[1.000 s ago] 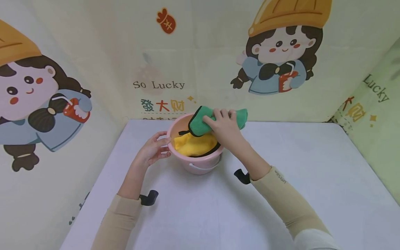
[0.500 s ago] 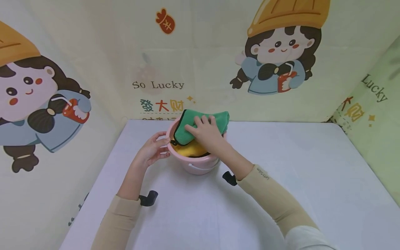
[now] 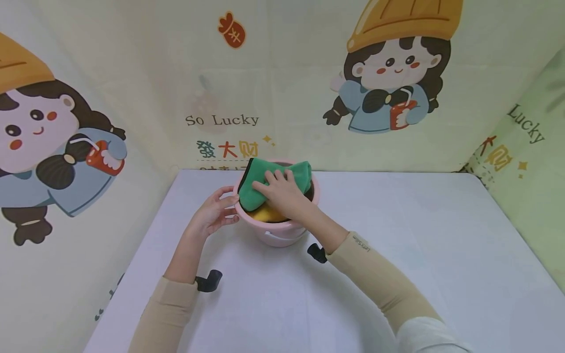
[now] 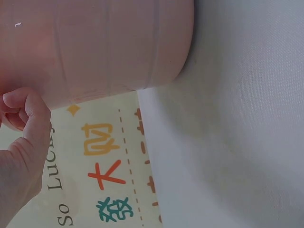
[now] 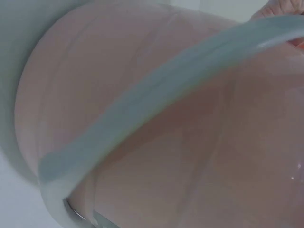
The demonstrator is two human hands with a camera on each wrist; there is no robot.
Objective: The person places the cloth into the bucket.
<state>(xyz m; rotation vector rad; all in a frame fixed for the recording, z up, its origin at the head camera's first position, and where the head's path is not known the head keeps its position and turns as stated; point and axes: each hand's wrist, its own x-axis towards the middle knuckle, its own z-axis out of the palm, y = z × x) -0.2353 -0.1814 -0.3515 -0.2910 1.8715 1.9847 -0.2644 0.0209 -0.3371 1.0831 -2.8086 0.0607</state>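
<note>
A pink bucket [image 3: 265, 226] stands on the table in the head view. My left hand [image 3: 215, 213] holds its left rim, thumb at the edge and other fingers along the outside; the left wrist view shows this hand [image 4: 23, 147] beside the bucket wall [image 4: 104, 47]. My right hand [image 3: 282, 193] grips a folded green towel [image 3: 251, 186] with black edging, now down at the bucket's mouth. Beneath it a yellow cloth [image 3: 267, 214] shows inside the bucket. The right wrist view has the bucket's wall [image 5: 213, 156] and pale handle [image 5: 156, 90]; the right hand is hidden there.
The white table [image 3: 397, 220] spreads around the bucket. A cartoon-printed curtain [image 3: 291, 98] hangs behind the table and along both sides. Black wrist mounts [image 3: 209, 281] stick out from both sleeves.
My right hand has brought the green towel left and down, from above the bucket's right side into its mouth, covering more of the yellow cloth. My left hand stays at the rim.
</note>
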